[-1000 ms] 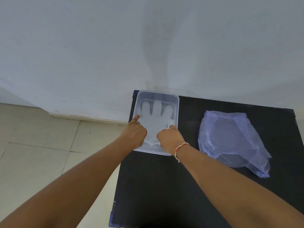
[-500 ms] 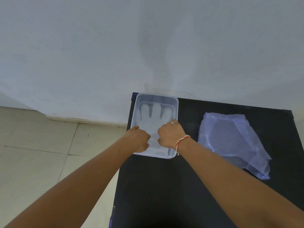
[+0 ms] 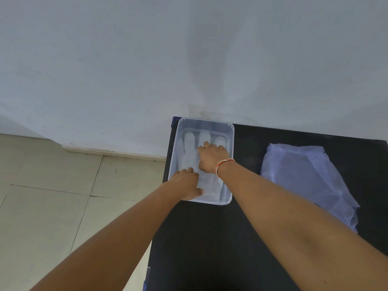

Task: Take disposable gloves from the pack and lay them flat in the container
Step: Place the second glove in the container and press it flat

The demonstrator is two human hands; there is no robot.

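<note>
A clear plastic container [image 3: 230,131] sits at the far left corner of the black table [image 3: 241,238]. Inside it a translucent disposable glove [image 3: 189,148] lies flat, fingers pointing toward the wall. My right hand [image 3: 212,157] rests palm down on the glove's palm and finger bases, fingers spread. My left hand [image 3: 185,183] presses on the glove's cuff end at the container's near left corner. Neither hand grips anything. The glove pack [image 3: 310,181], a crumpled bluish plastic bag, lies on the table to the right of the container.
A pale wall rises directly behind the table. The table's left edge runs just beside the container, with tiled floor [image 3: 52,196] below it. Bare black tabletop lies between the container and me.
My right hand has slid forward from the glove's cuff area up onto its palm and fingers. My left hand has stayed near the container's near left corner.
</note>
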